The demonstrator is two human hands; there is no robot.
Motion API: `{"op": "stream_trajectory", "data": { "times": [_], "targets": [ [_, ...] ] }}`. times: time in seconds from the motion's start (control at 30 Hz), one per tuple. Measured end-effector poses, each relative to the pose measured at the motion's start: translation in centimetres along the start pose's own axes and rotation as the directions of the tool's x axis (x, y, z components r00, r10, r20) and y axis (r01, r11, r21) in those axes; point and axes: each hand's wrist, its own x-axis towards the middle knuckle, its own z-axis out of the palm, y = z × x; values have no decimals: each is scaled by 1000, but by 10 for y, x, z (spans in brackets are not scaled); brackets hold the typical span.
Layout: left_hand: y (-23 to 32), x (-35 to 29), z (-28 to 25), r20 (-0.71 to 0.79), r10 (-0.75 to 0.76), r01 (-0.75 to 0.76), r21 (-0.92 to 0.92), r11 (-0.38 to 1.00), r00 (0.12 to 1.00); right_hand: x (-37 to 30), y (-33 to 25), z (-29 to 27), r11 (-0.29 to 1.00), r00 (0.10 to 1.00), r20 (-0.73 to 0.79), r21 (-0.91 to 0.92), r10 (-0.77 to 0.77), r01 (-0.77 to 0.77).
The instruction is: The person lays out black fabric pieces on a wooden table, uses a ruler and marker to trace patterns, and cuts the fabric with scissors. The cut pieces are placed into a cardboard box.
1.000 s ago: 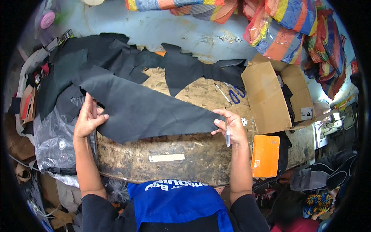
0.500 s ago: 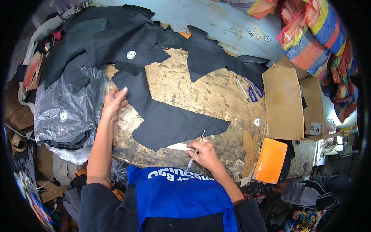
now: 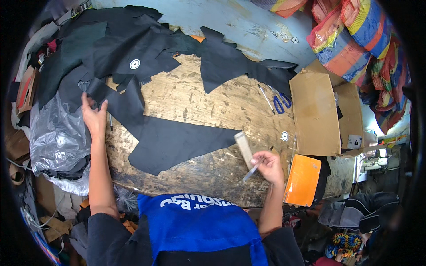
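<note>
Scuffed wood tops the counter (image 3: 171, 97), where a black sheet (image 3: 182, 144) lies lengthwise left to right, narrow tip pointing right. Near that tip the right hand (image 3: 269, 167) pinches a pale strip (image 3: 243, 148), angled far-left, and a pen (image 3: 251, 173); the left hand (image 3: 94, 117) is spread at left. Right stands a cardboard box (image 3: 315, 113).

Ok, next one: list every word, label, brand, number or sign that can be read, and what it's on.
Wording isn't copied out; this is where it stands.
Blue apron: large white lettering, upside down in view, partly lost in folds.
Cardboard box: white label with a black triangle sign; finer print too small to read.
Ring marks, round, black-and-white: on black material, plastic bag, table, blue surface.
</note>
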Motion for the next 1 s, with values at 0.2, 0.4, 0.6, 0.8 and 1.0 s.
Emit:
{"op": "stream_trajectory", "data": {
  "times": [0.2, 0.4, 0.6, 0.8, 1.0],
  "targets": [
    [79, -121, 1, 294, 523, -414, -360, 836, 800, 49, -4, 14, 998, 997, 45, 3, -57, 57],
    [102, -219, 2, 558, 818, -387, -730, 563, 137, 90, -4, 29, 996, 982, 191, -93, 13, 4],
    [103, -240, 13, 550, 835, -281, -805, 523, -20, 94, 2, 24, 988, 941, 330, -155, 70, -19],
    [130, -251, 27, 629, 777, -489, -675, 553, 11, 98, 14, 29, 983, 992, 117, -169, -53, 72],
    [134, -257, 45, 757, 654, -612, -518, 597, -3, 83, 34, 25, 976, 985, -82, -174, -149, 133]
  ]
}}
